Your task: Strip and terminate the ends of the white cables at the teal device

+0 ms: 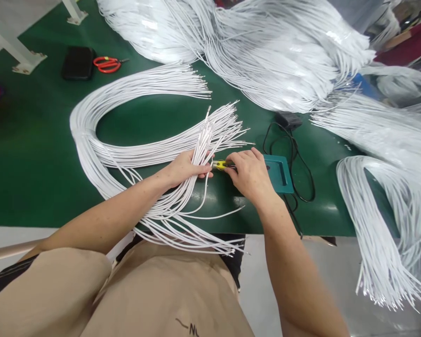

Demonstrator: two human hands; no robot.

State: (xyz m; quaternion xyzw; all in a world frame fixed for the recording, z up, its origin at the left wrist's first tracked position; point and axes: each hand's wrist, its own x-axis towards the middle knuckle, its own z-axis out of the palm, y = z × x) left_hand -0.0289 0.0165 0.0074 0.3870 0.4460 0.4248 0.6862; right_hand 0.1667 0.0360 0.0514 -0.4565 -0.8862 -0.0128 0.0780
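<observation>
My left hand [187, 169] is closed around a bunch of white wires [200, 149], whose tips fan out above the fingers. Closed on a small yellow tool [220, 164] is my right hand [249, 172]; the tool's tip touches or nearly touches a wire beside my left fingertips. More wires of the bundle [87, 126] curve round on the left, and loose ends [210, 241] hang over the front edge. Just right of my right hand lies a teal tray [290, 187], partly hidden by the hand.
Red-handled scissors [107, 64] lie by a black box [77, 63] on the green table [28, 154]. A black cable [312, 180] loops beside the tray from a black adapter [288, 120]. Large wire bundles [266, 51] fill the back; another [365, 201] hangs at right. A person's red sleeve [409, 44] shows.
</observation>
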